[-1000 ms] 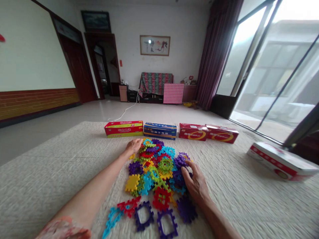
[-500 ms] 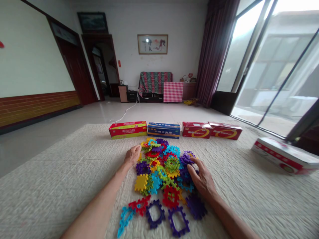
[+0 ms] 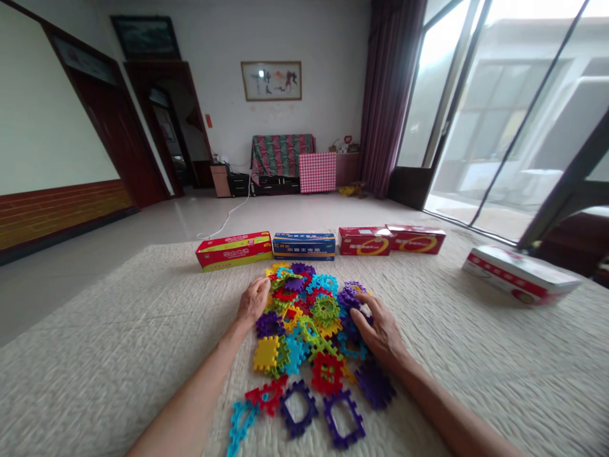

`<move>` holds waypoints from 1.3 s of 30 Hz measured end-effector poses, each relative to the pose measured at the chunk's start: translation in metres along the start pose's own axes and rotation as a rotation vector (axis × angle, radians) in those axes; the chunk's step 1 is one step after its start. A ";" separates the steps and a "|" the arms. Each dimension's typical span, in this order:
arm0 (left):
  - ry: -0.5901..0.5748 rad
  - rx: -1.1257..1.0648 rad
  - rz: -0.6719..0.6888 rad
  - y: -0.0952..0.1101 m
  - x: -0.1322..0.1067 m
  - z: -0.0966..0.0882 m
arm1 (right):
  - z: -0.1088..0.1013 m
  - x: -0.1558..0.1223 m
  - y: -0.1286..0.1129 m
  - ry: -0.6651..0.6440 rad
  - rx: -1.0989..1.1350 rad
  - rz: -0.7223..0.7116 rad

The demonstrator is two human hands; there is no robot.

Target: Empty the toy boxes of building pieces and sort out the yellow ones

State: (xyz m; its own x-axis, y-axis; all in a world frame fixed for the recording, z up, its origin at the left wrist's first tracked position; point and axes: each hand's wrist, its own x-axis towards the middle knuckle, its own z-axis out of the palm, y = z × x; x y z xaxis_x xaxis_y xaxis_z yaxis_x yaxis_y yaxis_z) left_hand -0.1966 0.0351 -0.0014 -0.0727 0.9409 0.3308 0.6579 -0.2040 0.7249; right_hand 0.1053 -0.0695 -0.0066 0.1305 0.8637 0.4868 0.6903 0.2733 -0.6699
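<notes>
The left hand [image 3: 254, 301] is a bit nearer than before, beside the toy pile [image 3: 307, 329] on the mat [image 3: 157, 324]; I can't tell its grip. The right hand [image 3: 384, 331] stays by the purple pieces [image 3: 349, 299], grip spread loose.

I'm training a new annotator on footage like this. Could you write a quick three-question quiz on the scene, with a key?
1. Multiple choice: what is the main colour of the box directly to the right of the red-and-yellow box?
a) white
b) blue
c) green

2. True or false: the left hand and the right hand are at opposite sides of the pile of plastic pieces.

3. Fill in the blank: the pieces nearest the right hand's thumb and index finger are coloured ____.

Key:
1. b
2. True
3. purple
</notes>
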 end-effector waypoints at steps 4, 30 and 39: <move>-0.002 -0.004 0.005 -0.004 0.001 0.003 | 0.000 0.000 -0.001 -0.009 -0.009 -0.005; -0.020 0.107 0.010 0.003 0.001 0.011 | -0.009 -0.006 0.000 0.044 0.051 0.028; -0.021 0.091 -0.029 0.003 0.006 0.013 | -0.010 -0.018 0.002 0.011 0.078 -0.015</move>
State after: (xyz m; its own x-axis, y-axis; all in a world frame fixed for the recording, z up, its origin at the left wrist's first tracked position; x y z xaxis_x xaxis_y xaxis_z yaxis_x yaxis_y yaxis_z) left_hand -0.1853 0.0432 -0.0050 -0.0780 0.9517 0.2968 0.7215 -0.1516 0.6756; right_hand 0.1110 -0.0883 -0.0110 0.1286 0.8548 0.5028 0.6345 0.3187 -0.7041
